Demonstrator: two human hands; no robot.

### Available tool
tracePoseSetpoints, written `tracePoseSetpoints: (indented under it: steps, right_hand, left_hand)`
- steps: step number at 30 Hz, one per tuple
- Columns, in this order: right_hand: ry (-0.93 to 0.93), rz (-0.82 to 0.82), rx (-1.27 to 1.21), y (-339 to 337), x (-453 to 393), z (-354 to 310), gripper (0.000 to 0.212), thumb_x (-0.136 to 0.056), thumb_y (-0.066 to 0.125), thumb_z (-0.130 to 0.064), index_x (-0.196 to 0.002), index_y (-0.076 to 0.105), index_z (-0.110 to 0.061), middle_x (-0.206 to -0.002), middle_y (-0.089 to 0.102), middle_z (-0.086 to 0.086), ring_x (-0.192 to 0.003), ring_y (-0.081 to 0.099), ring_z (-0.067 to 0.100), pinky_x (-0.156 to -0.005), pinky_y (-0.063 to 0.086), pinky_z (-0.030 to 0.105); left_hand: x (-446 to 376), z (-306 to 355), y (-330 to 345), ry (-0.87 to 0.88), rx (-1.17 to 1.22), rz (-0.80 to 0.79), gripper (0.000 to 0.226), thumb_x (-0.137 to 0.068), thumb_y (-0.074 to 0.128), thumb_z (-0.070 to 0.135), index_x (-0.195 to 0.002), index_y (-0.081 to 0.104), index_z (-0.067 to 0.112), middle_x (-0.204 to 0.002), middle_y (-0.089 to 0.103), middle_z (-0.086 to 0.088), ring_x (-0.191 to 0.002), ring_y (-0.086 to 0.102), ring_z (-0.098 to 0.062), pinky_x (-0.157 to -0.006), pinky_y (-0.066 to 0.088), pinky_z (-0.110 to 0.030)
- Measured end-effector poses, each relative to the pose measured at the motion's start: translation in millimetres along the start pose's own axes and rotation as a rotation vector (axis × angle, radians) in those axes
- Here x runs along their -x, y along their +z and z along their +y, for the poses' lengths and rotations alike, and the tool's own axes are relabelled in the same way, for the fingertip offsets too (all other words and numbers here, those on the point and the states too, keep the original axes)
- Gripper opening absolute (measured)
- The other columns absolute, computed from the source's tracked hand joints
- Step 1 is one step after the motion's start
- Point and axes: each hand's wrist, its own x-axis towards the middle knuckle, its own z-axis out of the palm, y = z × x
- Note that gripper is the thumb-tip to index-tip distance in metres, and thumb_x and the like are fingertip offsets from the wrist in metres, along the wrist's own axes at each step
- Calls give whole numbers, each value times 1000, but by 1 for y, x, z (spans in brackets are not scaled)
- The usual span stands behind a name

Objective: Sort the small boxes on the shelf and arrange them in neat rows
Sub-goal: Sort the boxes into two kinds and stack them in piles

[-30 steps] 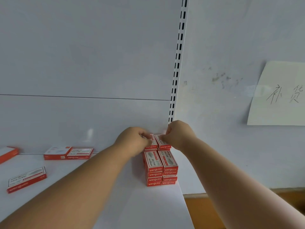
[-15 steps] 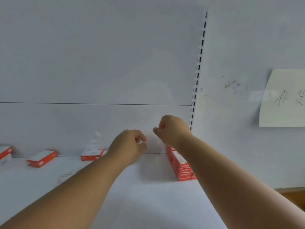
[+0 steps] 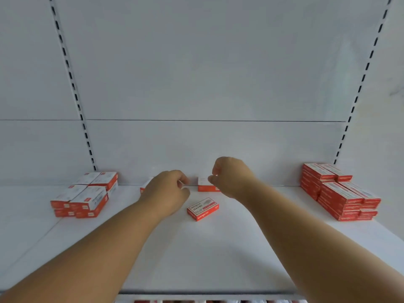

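A white back panel (image 3: 207,73) rises behind and above the fingers, crossed by a thin horizontal seam (image 3: 207,120) higher up. Slotted uprights flank it: a left upright (image 3: 72,84) far left of the fingers, a right upright (image 3: 360,84) far right.

both forearms outstretched, left hand (image 3: 168,193) and right hand (image 3: 231,178) loosely curled, empty

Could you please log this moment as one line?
left hand: empty | right hand: empty | loose box: mid-shelf | right stack: neat
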Motion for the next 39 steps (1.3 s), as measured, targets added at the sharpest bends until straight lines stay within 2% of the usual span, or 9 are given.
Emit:
tracePoseSetpoints:
  steps: [10, 16, 19, 22, 25, 26, 28, 32, 39]
  right_hand:
    - [27, -71, 342, 46, -27, -6, 39, -87, 55, -42, -121, 58, -23, -119, 54, 4, -113, 43, 28, -91, 40, 38]
    - [-21, -66, 355, 49, -29, 0, 40, -81, 61, -52, -110, 51, -27, -108, 59, -4, -110, 45, 24, -88, 33, 37]
    - [47, 100, 57, 54, -29, -1, 52, -75, 60, -68, -108, 51, -29, -97, 61, -9, -95, 54, 19, -85, 40, 35]
    - [265, 179, -796, 43, -28, -11, 31, -86, 56, -49, -85, 58, -18, -75, 60, 2, -66, 56, 24, -61, 45, 31]
    - [506, -29, -1649, 30, -21, -18, 31, -94, 51, -36, -97, 60, -6, -74, 55, 13, -55, 56, 26, -55, 46, 31]
    - [524, -99, -1734, 29, -19, -17, 33, -94, 50, -35, -101, 58, -4, -77, 58, 15, -56, 58, 27, -54, 47, 31]
    - [473, -198, -1721, 31, -16, -14, 28, -92, 56, -31, -101, 54, -5, -80, 62, 17, -57, 60, 26, -50, 46, 28]
    - [288, -246, -1513, 32, -12, -11, 47, -68, 77, -37, -98, 55, -8, -69, 55, 6, -52, 53, 17, -40, 38, 22]
    - [484, -175, -1436, 39, -13, -13, 17, -93, 49, -16, -102, 58, -6, -68, 55, 14, -50, 48, 23, -46, 35, 28]
  left_hand:
    - [-27, -54, 3, -86, -464, 92, 41, -88, 52, 45, -124, 52, 25, -124, 54, -7, -117, 46, -29, -92, 38, -39]
    - [-30, -62, 8, -67, -293, 81, 47, -83, 60, 23, -127, 45, 19, -121, 55, -8, -112, 50, -31, -87, 42, -38]
    - [-28, -62, 12, 126, 98, 162, 51, -82, 64, 7, -128, 48, 23, -121, 50, 0, -108, 51, -18, -83, 44, -26]
    - [-28, -59, 9, 225, 357, 266, 47, -83, 66, 0, -121, 57, 25, -115, 54, 8, -98, 50, 0, -80, 38, -4]
    - [-29, -51, 1, -66, 858, 157, 14, -97, 58, 26, -105, 66, 18, -78, 68, -5, -65, 62, -18, -66, 53, -31]
    - [-30, -48, -2, -186, 1041, 116, 30, -99, 51, 38, -97, 67, 12, -67, 65, -9, -52, 56, -21, -54, 48, -31]
    - [-31, -47, -7, -366, 1137, 42, 56, -98, 40, 56, -78, 65, 10, -55, 58, -10, -39, 41, -19, -43, 31, -25]
    - [-29, -47, -9, -448, 1247, -35, 51, -94, 46, 58, -83, 66, 11, -57, 62, -10, -37, 36, -15, -40, 28, -22]
    - [-28, -45, -9, -391, 1316, -199, 21, -99, 52, 30, -109, 60, 13, -100, 74, -18, -55, 59, -17, -51, 42, -26]
